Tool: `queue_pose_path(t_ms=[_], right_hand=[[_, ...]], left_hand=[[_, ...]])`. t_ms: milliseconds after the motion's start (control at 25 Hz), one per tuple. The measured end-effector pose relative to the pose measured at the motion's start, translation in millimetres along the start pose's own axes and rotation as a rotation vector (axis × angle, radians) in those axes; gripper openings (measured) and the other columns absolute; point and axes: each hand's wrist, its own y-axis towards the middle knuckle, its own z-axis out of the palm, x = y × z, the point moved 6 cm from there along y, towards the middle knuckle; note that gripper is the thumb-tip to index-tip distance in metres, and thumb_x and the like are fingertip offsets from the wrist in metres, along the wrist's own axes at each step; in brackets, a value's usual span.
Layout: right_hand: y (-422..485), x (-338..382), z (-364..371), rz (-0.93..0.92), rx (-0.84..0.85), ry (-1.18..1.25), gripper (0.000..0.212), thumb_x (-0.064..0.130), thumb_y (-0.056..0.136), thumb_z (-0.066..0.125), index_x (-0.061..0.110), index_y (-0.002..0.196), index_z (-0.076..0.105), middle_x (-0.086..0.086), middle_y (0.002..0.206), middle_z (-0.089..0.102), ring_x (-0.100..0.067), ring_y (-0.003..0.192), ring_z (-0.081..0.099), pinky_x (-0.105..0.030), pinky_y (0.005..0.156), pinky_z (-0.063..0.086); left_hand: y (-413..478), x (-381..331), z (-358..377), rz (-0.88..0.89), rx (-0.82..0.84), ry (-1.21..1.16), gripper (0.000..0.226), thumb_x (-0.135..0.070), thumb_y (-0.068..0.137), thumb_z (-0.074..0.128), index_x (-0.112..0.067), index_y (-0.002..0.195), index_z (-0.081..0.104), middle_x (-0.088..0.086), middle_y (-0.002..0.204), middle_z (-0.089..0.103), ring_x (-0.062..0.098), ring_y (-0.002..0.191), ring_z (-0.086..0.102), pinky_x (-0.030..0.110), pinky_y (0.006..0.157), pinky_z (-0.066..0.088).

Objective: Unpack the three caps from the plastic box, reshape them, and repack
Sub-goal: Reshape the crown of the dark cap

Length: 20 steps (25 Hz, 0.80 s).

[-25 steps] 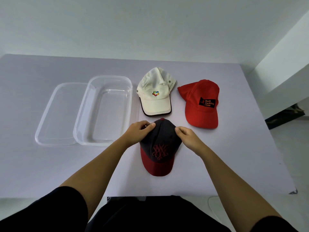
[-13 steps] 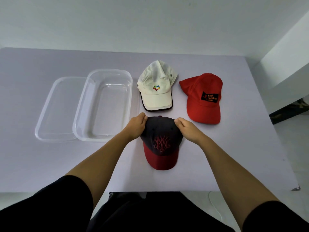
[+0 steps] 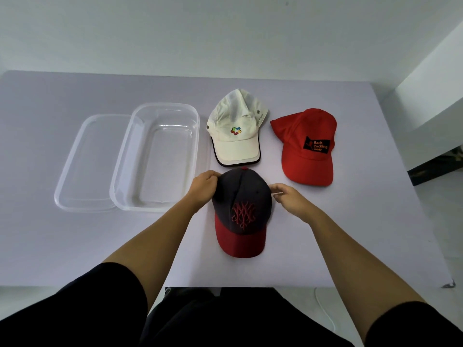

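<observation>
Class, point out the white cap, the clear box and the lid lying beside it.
White cap [image 3: 234, 144]: head view, on its brim.
Box [image 3: 160, 106]: head view, on its far rim.
Lid [image 3: 85, 159]: head view, on its flat middle.

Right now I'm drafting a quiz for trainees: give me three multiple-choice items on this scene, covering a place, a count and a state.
1. Where is the white cap?
A. in the plastic box
B. between the box and the red cap
C. under the lid

2. How many caps lie on the table?
A. two
B. three
C. four

3. What state is the plastic box in?
A. open, empty
B. closed
C. packed

Answers:
B, since the box is left of it and the red cap right.
B, counting the dark cap.
A, its lid lies beside it.
</observation>
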Motion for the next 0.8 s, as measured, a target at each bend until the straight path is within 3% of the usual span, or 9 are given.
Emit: queue_pose_path(t_ms=[80,240,400,480,600,680,800], right_hand=[[-1,-6,2,-0.003,0.011,-0.078,0.03,0.003,0.096,0.042,0.011,0.12,0.059,-0.001,0.117,0.061,-0.014,0.105,0.056,-0.023,0.087,0.041],[-1,-1,0,-0.082,-0.072,-0.169,0.016,0.012,0.096,0.049,0.009,0.102,0.063,-0.002,0.105,0.061,-0.012,0.086,0.057,-0.011,0.068,0.039],[-6,-3,0,-0.078,-0.054,-0.125,0.018,0.015,0.099,0.041,0.02,0.085,0.051,0.004,0.077,0.053,-0.011,0.067,0.045,-0.022,0.063,0.037],[-7,-5,0,-0.062,-0.046,-0.118,0.018,0.014,0.1,0.038,0.021,0.086,0.048,0.003,0.078,0.052,-0.014,0.071,0.046,-0.024,0.066,0.038],[-6,-9,0,-0.034,-0.09,-0.079,0.022,0.002,0.096,0.04,0.016,0.108,0.052,0.006,0.093,0.055,-0.009,0.076,0.051,-0.012,0.063,0.04],[-4,-15,-3,-0.015,-0.161,-0.059,0.027,-0.002,0.093,0.044,0.01,0.113,0.056,-0.001,0.109,0.058,-0.013,0.09,0.056,-0.016,0.073,0.041],[-5,-24,4,-0.015,-0.108,0.01,0.021,0.013,0.094,0.053,0.014,0.114,0.06,-0.002,0.111,0.062,-0.019,0.104,0.059,-0.025,0.086,0.044]], left_hand=[[0,0,-2,0.013,0.009,0.071,0.038,-0.002,0.088,0.033,-0.008,0.114,0.061,0.006,0.113,0.06,0.019,0.099,0.052,0.028,0.081,0.04],[4,-3,-1,0.038,0.019,0.157,0.039,0.0,0.092,0.032,-0.007,0.119,0.058,0.011,0.12,0.059,0.02,0.099,0.051,0.028,0.081,0.041],[8,-3,-6,0.042,-0.031,0.183,0.038,0.0,0.094,0.03,-0.006,0.119,0.058,0.014,0.121,0.059,0.02,0.096,0.05,0.03,0.08,0.042],[9,-5,-6,0.045,-0.032,0.184,0.038,0.0,0.094,0.03,-0.006,0.119,0.058,0.014,0.12,0.059,0.021,0.096,0.051,0.032,0.083,0.046],[8,-7,-3,0.042,-0.02,0.144,0.041,0.0,0.092,0.029,-0.008,0.12,0.058,0.011,0.119,0.059,0.021,0.099,0.052,0.033,0.086,0.048],[7,-4,-1,0.006,-0.005,0.079,0.041,-0.003,0.091,0.031,-0.011,0.121,0.057,0.008,0.119,0.058,0.02,0.1,0.052,0.032,0.085,0.047],[3,4,0,-0.068,0.021,0.018,0.038,-0.008,0.092,0.033,-0.013,0.124,0.054,0.005,0.115,0.055,0.02,0.099,0.052,0.034,0.081,0.047]])
